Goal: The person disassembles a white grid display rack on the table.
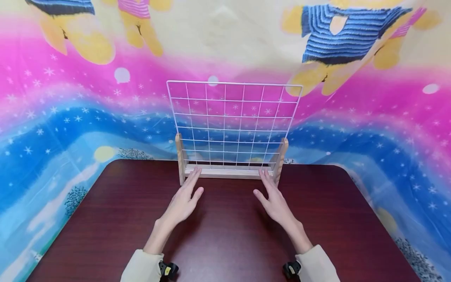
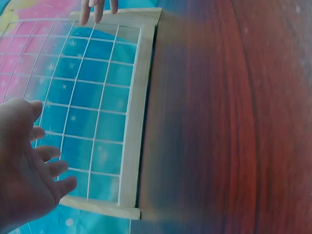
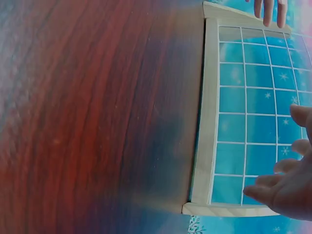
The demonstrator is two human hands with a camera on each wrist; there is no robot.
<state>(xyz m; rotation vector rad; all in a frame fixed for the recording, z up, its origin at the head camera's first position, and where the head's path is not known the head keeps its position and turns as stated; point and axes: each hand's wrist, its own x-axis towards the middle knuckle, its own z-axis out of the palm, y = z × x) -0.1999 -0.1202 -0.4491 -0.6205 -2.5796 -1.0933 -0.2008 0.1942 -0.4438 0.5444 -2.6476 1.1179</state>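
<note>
Left hand (image 1: 182, 202), right hand (image 1: 277, 203): outstretched, empty. We judge the wire rack (image 1: 240, 129) light, stiff; grip its wooden posts (image 1: 181, 158).

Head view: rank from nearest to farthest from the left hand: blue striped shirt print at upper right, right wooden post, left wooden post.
1. Left wooden post: just beyond the left hand.
2. Right wooden post: across to the right.
3. Blue striped shirt print: upper right, on the backdrop.
</note>
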